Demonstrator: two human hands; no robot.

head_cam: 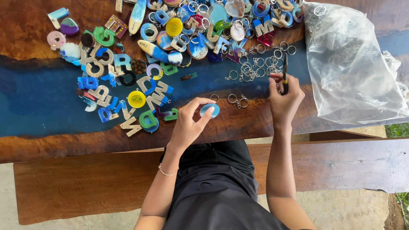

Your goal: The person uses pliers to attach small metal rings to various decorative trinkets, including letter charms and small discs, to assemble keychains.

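Here, left hand [187, 123] pinching one blue round disc [210, 110], right hand [284, 100] gripping one dark tool [285, 76] — two yellow discs [136, 99] nearby.

Standing outdoors in even daylight, casting no hard shadows. Table [51, 145] of dark reddish-brown wood with a raw, wavy edge, carrying a deep blue resin band [38, 102] running lengthwise across the top. Sitting just below it, a long plank bench [76, 187] of the same brown wood, lying parallel to the table edge. Showing beneath and beyond the bench, a pale sandy concrete floor [341, 208]. Growing at the far right margin, patches of green grass [398, 130], partly cut off by the frame.
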